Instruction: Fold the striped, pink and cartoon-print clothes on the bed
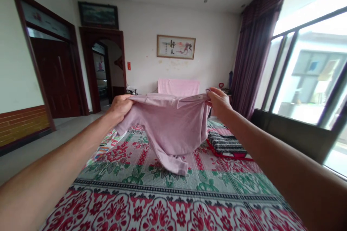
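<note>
A pink long-sleeved top is stretched between my two hands above the bed. My left hand is closed on its upper left edge, and my right hand pinches the upper right edge. Folds run along the taut top edge. One sleeve hangs down in front, its cuff low over the patterned bedcover. Another part of the garment droops below my left hand. Parts of my fingers are hidden by the fabric.
A folded black-and-white textile lies on a red piece at the bed's right. Colourful printed material lies at the left. Behind stands something draped with a pink cloth. Purple curtains hang beside the window on the right.
</note>
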Action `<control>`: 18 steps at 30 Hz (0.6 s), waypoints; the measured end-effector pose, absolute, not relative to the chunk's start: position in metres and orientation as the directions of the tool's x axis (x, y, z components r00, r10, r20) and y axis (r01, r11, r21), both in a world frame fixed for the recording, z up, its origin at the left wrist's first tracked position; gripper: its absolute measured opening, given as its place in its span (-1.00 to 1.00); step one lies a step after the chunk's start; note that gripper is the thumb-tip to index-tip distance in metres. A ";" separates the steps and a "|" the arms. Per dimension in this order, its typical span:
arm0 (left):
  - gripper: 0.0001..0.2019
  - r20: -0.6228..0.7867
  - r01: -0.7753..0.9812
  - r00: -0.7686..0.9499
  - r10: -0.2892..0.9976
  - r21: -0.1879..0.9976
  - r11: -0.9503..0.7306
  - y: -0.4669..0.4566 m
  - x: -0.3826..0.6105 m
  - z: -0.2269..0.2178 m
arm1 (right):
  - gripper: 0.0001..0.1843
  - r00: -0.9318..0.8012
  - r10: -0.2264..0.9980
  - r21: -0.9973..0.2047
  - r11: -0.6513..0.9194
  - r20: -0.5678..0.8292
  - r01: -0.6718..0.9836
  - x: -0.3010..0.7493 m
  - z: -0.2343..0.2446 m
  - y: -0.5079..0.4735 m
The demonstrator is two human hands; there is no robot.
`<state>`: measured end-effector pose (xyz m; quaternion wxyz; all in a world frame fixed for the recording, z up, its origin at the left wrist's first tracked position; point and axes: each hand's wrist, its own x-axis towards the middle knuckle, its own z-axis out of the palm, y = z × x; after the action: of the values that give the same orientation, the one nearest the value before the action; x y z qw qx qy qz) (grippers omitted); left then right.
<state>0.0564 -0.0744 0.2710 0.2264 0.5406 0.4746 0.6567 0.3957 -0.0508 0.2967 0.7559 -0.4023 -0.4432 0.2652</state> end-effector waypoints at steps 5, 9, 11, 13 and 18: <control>-0.77 0.729 0.495 -0.277 0.626 0.667 -0.557 -0.081 0.055 0.318 | -0.74 0.384 0.778 -0.835 0.550 0.498 -0.032 0.407 0.325 -0.068; -0.75 0.600 0.460 -0.157 0.785 0.748 -0.479 -0.089 0.060 0.324 | -0.79 0.359 0.800 -0.870 0.485 0.480 0.082 0.417 0.320 -0.076; -0.72 0.376 0.445 -0.020 0.926 0.833 -0.328 -0.093 0.063 0.313 | -0.84 0.336 0.829 -0.894 0.427 0.447 0.136 0.424 0.301 -0.076; -0.69 0.149 0.486 0.101 0.984 0.855 -0.179 -0.097 0.067 0.296 | -0.86 0.314 0.862 -0.917 0.364 0.398 0.163 0.430 0.277 -0.072; -0.68 -0.173 0.486 0.305 0.937 0.874 0.003 -0.102 0.077 0.253 | -0.77 0.388 0.880 -0.958 0.215 0.274 0.189 0.445 0.219 -0.057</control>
<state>0.0773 -0.1017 0.2526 0.4619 0.6625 0.5368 0.2440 0.4451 -0.0570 0.2191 0.6165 -0.5603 -0.4769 0.2803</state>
